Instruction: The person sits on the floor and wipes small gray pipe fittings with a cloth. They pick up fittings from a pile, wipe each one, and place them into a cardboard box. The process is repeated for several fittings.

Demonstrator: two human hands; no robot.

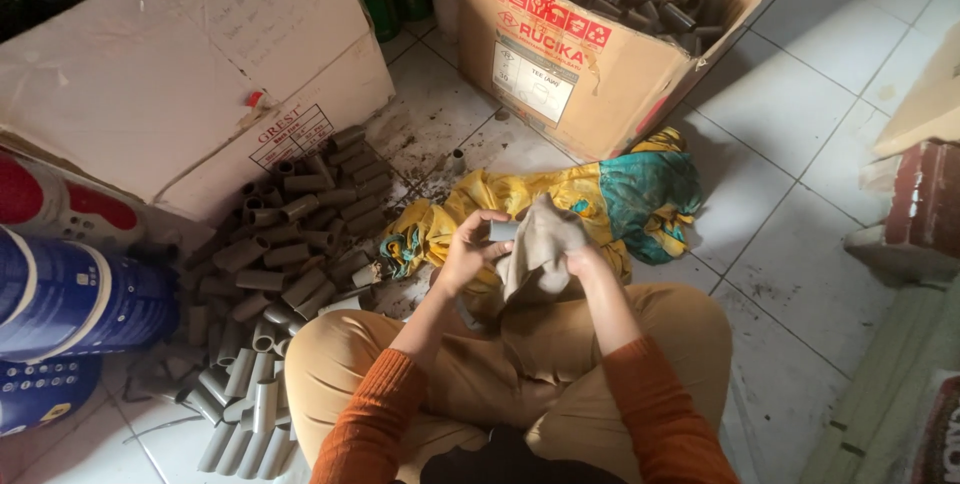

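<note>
Left hand [468,254] holds grey pipe piece [503,231] lying sideways, level.

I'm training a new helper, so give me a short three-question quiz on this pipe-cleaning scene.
1. True or false: the left hand holds a short grey pipe piece.
2. What does the right hand grip? A) a brush B) a beige cloth C) a knife
3. On which side of the person does the pile of grey pipe pieces lie on the floor?

Key: 1 true; 2 B; 3 the person's left, beside the closed cardboard box.
</note>
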